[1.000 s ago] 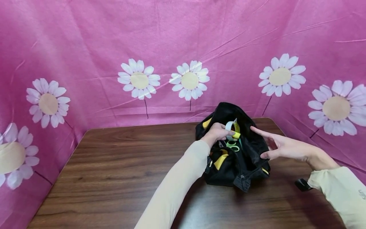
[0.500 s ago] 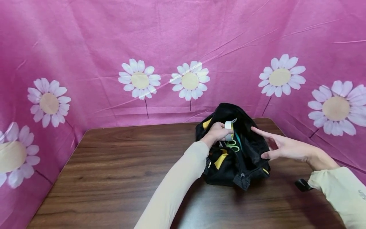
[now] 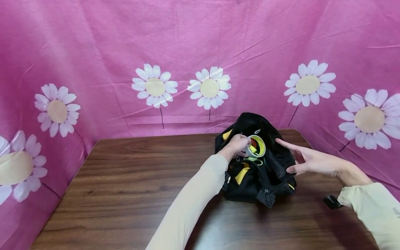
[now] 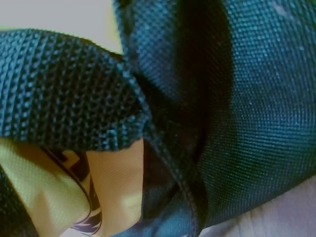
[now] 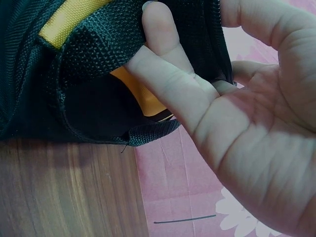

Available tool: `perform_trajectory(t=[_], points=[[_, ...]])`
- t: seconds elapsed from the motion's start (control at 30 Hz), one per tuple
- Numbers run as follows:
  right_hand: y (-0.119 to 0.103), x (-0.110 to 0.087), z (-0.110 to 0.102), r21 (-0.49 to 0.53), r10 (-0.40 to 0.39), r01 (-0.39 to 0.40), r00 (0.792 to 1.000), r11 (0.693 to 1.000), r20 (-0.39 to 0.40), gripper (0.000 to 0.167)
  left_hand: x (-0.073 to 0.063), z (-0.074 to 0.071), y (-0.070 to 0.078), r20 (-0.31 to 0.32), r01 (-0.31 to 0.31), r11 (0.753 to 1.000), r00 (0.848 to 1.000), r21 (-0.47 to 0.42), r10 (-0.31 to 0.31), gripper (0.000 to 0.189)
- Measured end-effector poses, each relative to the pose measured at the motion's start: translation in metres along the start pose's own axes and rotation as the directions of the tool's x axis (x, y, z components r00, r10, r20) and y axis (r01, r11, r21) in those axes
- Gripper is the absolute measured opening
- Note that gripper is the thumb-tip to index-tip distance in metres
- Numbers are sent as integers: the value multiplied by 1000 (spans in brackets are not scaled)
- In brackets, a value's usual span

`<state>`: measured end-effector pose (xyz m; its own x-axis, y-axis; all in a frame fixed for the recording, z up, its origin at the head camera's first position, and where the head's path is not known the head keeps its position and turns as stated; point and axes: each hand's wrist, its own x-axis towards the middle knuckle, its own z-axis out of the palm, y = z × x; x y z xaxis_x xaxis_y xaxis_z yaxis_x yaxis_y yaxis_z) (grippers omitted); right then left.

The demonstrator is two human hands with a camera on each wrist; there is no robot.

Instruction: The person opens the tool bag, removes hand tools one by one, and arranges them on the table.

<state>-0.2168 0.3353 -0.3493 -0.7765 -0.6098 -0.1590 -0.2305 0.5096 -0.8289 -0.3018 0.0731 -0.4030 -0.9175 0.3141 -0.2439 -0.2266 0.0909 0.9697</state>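
A black tool bag (image 3: 247, 191) with yellow patches stands with its mouth spread wide at the right of the table. Inside that mouth, my left hand (image 3: 238, 145) pinches a roll of tape (image 3: 263, 148), white outside with a yellow inner ring. Green-handled scissors (image 3: 258, 162) lie below the roll, partly covered. At the bag's right rim, my right hand (image 3: 307, 160) holds the black fabric, index finger and thumb at the edge. The right wrist view shows other fingers (image 5: 165, 81) against a webbing strap (image 5: 101, 44). Only bag fabric (image 4: 266, 98) fills the left wrist view.
The brown wooden table (image 3: 131, 191) extends left and in front of the bag. Behind it hangs a pink cloth (image 3: 187, 41) printed with white daisies. A small black object (image 3: 332, 202) sits at the right sleeve's cuff.
My left hand has turned the roll of tape in the bag, first edge-on, now with its round opening facing the head camera. The right hand keeps its place on the rim.
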Motion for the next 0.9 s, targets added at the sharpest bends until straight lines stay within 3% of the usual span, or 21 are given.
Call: perform_trajectory(t=[0.1, 0.23, 0.37, 0.5, 0.67, 0.9], points=[[-1, 0, 1, 4, 1, -1, 1000, 1000, -9, 95, 0, -2, 0, 18, 14, 1000, 1000, -21, -14, 15], [-4, 1, 3, 58, 36, -35, 999, 998, -2, 99, -2, -4, 1, 46, 12, 1000, 999, -16, -11, 22], [-8, 1, 0, 78, 38, -40, 999, 996, 37, 107, -4, -8, 4, 74, 6, 1000, 997, -11, -6, 13], [-8, 0, -7, 90, 22, -30, 996, 995, 87, 110, -10, -16, 9, 145, 20, 998, 989, -51, -13, 12], [-8, -1, -13, 149, 52, -70, 991, 986, 122, 107, -14, -27, 11, 223, 45, 996, 974, -72, -28, 19], [-6, -6, -16, 164, 69, -86, 992, 983, 107, 108, -15, -36, 10, 260, 56, 996, 965, -75, -35, 36]])
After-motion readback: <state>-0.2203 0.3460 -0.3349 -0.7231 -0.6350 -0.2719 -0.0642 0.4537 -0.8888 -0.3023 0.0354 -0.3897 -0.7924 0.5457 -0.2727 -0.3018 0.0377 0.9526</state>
